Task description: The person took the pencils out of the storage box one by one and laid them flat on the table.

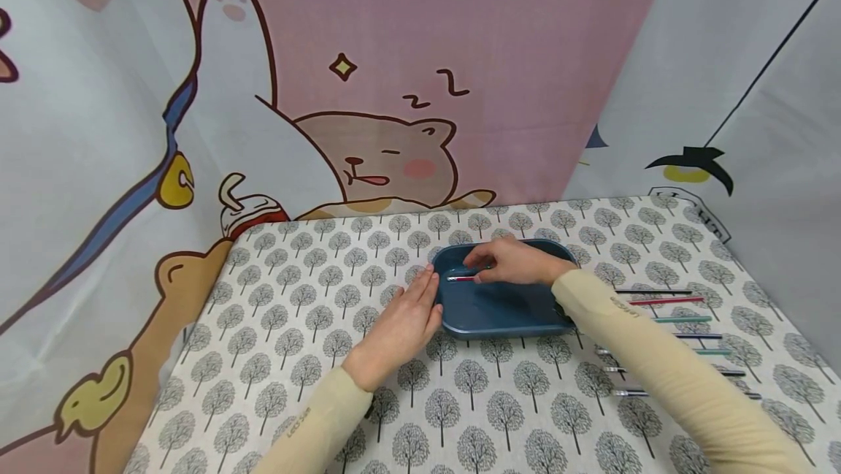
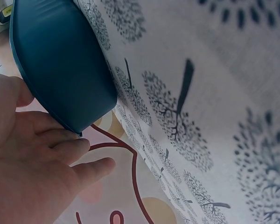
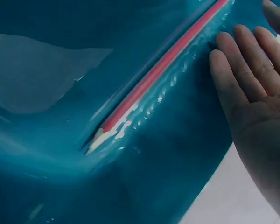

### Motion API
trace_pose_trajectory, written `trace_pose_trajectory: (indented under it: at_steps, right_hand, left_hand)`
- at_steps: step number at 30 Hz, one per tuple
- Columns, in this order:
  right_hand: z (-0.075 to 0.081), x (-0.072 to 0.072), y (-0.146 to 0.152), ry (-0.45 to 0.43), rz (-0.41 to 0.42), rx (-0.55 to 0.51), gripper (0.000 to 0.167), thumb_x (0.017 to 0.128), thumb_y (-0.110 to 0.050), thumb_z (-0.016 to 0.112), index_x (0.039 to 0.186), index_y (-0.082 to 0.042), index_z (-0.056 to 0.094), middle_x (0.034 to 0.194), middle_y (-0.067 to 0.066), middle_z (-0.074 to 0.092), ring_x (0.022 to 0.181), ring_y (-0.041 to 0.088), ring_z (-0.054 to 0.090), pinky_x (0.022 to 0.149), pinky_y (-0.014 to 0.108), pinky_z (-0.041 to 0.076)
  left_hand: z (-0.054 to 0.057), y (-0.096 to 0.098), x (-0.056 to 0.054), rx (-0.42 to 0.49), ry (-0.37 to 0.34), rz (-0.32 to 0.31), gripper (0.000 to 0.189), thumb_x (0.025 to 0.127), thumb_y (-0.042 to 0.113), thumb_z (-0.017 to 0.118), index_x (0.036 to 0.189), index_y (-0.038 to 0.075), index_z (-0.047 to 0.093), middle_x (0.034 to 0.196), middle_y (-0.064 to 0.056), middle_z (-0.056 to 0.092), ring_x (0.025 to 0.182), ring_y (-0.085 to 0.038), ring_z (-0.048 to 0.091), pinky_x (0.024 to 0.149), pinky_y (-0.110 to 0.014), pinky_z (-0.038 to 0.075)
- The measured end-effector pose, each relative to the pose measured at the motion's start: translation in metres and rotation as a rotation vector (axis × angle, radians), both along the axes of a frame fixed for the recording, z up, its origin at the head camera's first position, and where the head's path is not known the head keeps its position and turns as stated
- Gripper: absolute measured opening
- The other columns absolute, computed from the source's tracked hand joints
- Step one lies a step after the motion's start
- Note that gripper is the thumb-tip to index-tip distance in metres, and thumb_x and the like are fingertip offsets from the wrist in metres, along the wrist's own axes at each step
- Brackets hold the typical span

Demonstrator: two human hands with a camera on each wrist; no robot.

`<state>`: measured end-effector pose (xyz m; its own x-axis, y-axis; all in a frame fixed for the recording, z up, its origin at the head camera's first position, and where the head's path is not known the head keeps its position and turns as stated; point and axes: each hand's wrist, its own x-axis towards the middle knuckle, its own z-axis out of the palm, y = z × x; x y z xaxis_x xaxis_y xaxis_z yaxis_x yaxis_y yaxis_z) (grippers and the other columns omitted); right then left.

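Right hand (image 1: 519, 262) grip open over red wooden pencil (image 3: 163, 65) lying in blue plastic tray (image 1: 499, 313); left hand (image 1: 401, 324) flat, steadying tray. Placing step; next likely another pencil.

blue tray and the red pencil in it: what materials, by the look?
Blue tray: likely moulded plastic, glossy; the right wrist view shows sheen and reflections on its floor. Red pencil: probably wood with a smooth red lacquer; the sharpened tip shows pale bare wood.
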<state>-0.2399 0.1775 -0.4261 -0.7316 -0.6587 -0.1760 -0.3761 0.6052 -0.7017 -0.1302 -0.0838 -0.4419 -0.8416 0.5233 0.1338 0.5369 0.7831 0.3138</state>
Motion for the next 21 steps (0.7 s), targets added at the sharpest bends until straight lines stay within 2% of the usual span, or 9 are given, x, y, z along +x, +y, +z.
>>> trace_pose_trajectory:
  at_steps: [9, 14, 21]
  right_hand:
    - [-0.011, -0.004, 0.004, 0.024, 0.012, 0.038, 0.031, 0.097, -0.016, 0.075, 0.127, -0.010, 0.072, 0.121, 0.003, 0.074, 0.112, 0.020, 0.070, 0.094, 0.039, 0.059]
    - [-0.013, -0.003, 0.002, 0.070, 0.024, 0.062, 0.029, 0.095, -0.015, 0.077, 0.124, -0.011, 0.074, 0.115, -0.001, 0.075, 0.106, 0.016, 0.070, 0.091, 0.037, 0.060]
    - [-0.019, -0.002, -0.001, 0.167, 0.093, 0.073, 0.026, 0.092, -0.007, 0.078, 0.117, -0.010, 0.077, 0.106, -0.002, 0.073, 0.094, 0.012, 0.068, 0.083, 0.033, 0.060]
  left_hand:
    - [0.000, 0.000, 0.000, 0.004, -0.013, 0.002, 0.058, 0.111, 0.027, 0.045, 0.158, -0.005, 0.035, 0.168, -0.021, 0.026, 0.153, -0.035, 0.031, 0.116, -0.063, 0.037]
    - [0.000, 0.000, 0.000, 0.008, -0.018, 0.005, 0.058, 0.111, 0.027, 0.045, 0.158, -0.004, 0.034, 0.168, -0.019, 0.025, 0.152, -0.035, 0.032, 0.116, -0.063, 0.037]
    - [-0.002, 0.000, -0.001, 0.010, -0.009, 0.001, 0.059, 0.110, 0.027, 0.046, 0.158, -0.004, 0.035, 0.167, -0.021, 0.027, 0.152, -0.036, 0.033, 0.115, -0.063, 0.038]
